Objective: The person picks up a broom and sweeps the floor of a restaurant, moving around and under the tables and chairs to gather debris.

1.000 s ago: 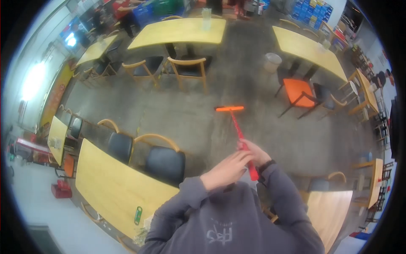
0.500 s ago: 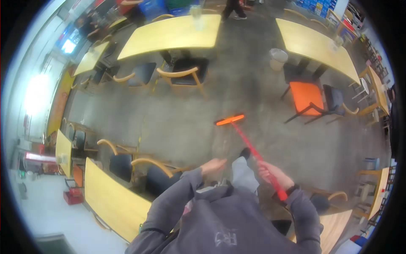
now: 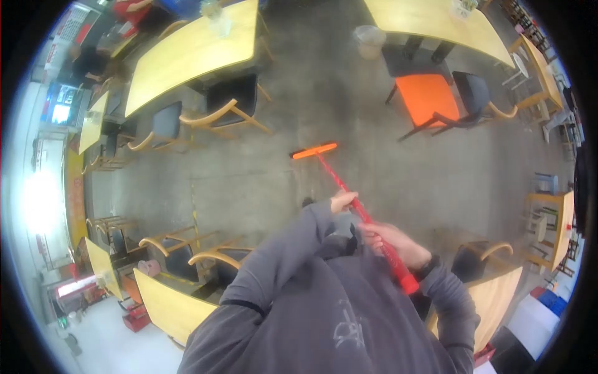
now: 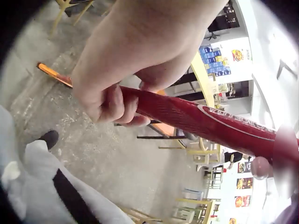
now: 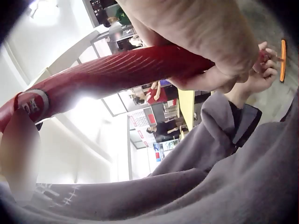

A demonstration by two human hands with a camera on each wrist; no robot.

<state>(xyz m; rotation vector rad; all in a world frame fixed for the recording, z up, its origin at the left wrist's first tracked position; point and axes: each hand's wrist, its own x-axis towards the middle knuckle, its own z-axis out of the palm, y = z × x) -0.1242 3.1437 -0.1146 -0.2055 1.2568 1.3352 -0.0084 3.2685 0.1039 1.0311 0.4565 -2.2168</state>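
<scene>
Both of my hands are on the red handle (image 3: 389,252) of a floor squeegee. Its narrow orange head (image 3: 314,151) lies out ahead over the grey floor, with a dark edge along it. My left hand (image 3: 344,201) grips the shaft lower down, nearer the head; in the left wrist view its fingers (image 4: 122,109) curl around the handle. Higher up, my right hand (image 3: 398,244) holds the thick textured part, just below the butt end near my body. The right wrist view shows the right hand (image 5: 201,35) wrapped over the handle, with the left hand beyond it.
Yellow tables (image 3: 199,59) with wooden-framed chairs (image 3: 233,100) stand ahead and to the left. An orange-seated chair (image 3: 427,100) and a white bin (image 3: 369,42) are ahead right. Close by on both sides are more chairs and tables. People are at the far left.
My left hand, off the handle half a second ago, now grips the lower shaft. The right hand stays on the handle. The view has turned and shifted, with the tables ahead sliding leftward.
</scene>
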